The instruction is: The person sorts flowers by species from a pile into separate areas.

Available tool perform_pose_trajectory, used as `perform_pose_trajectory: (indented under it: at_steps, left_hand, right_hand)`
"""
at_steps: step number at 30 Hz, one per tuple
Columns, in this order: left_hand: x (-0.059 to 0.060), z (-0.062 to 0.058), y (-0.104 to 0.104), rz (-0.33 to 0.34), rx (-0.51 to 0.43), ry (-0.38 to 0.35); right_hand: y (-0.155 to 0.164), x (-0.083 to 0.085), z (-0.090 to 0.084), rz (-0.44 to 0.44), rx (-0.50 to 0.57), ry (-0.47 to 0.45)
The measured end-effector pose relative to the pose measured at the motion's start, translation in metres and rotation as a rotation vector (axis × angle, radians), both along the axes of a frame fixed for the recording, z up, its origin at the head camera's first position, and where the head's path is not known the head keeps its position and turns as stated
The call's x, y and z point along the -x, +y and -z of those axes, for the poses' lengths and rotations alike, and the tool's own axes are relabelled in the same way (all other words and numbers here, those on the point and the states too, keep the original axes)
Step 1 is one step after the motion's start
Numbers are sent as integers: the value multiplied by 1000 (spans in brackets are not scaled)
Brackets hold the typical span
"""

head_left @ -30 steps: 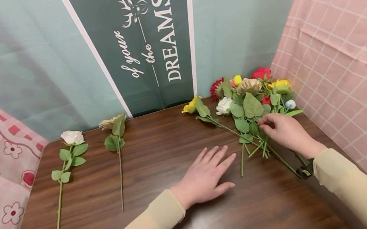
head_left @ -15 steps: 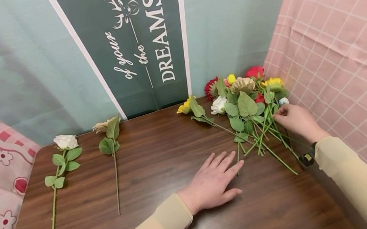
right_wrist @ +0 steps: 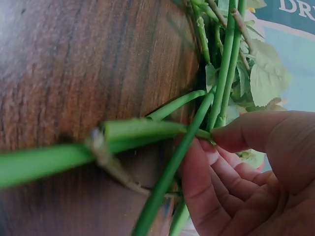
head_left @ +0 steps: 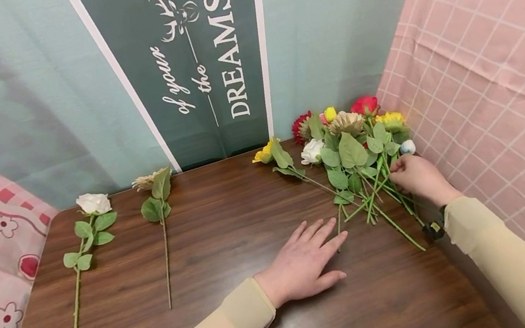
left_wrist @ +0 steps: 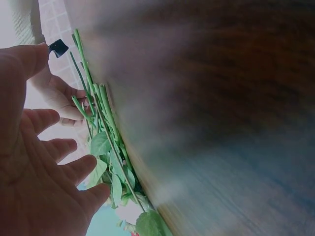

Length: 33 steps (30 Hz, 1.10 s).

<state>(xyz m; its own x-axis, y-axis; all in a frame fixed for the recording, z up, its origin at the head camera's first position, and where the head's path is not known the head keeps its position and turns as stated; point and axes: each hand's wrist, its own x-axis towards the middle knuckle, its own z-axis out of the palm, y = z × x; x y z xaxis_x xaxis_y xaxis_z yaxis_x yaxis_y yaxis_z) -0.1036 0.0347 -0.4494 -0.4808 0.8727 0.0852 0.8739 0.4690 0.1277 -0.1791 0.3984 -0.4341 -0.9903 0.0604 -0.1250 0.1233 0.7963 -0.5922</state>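
Currently the right hand (head_left: 418, 179) pinches green stems in the flower pile (head_left: 353, 157); the left hand (head_left: 306, 262) rests flat, fingers spread, on the table (head_left: 229, 216).

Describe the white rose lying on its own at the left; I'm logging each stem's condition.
The white rose lies flat on the dark wood-grain table near its far left corner, head pointing toward the backdrop. It has one full, creamy white bloom, several green leaves clustered along the upper stem, and a long, thin green stem, bare lower down, slanting toward the near left edge. It looks artificial. Nothing touches it but the table; both hands are far off to its right.
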Motion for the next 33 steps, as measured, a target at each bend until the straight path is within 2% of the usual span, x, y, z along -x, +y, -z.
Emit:
perform_pose_trajectory:
  at_steps: [6, 13, 21, 26, 29, 33]
  left_hand:
    - [0, 0, -1, 0, -9, -26]
    - [1, 0, -1, -6, -10, -36]
    - [2, 0, -2, -3, -26, -32]
    - [5, -2, -4, -23, -58, -50]
    - [10, -4, -7, -53, -97, -85]
    - [20, -8, -15, -137, -194, -185]
  right_hand:
    - [1, -2, -3, -40, -96, 35]
    - [1, -9, -8, -89, -94, 58]
    - [8, -18, -12, -6, -98, 108]
    - [13, -24, -20, 31, -104, 201]
    - [9, -27, -26, 37, -98, 244]
    - [-13, -30, -33, 39, -2, 259]
